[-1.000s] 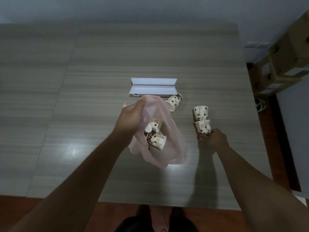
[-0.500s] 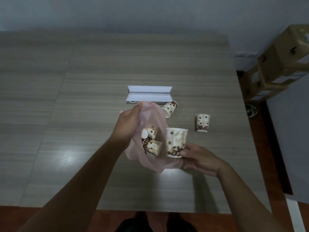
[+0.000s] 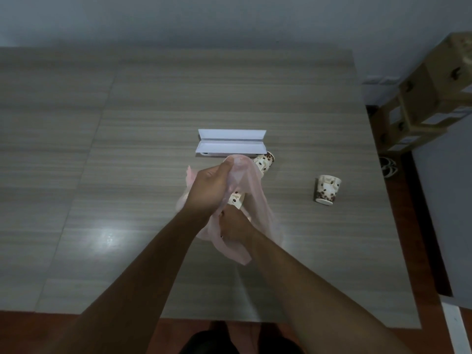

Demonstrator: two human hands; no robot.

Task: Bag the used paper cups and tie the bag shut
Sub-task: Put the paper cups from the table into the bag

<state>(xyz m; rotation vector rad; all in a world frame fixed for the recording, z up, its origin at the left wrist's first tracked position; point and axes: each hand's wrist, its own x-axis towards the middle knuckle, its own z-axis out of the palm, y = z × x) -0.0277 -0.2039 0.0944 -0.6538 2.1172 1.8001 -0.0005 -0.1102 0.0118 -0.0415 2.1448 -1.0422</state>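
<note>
Bagging judged midway, tying not begun | above table [image 3: 127,175] pink bag [image 3: 259,198] is held, rim gripped by left hand [image 3: 208,190]; right hand [image 3: 233,226] sunk in its mouth, grasp hidden, cannot be told | bagged cup [image 3: 236,199] seen inside | left out: standing cup [image 3: 327,190] well right, tipped cup [image 3: 265,160] behind bag | cartons [image 3: 421,98] off-table, white box [image 3: 231,145] beyond bag, neither judged obstructive
</note>
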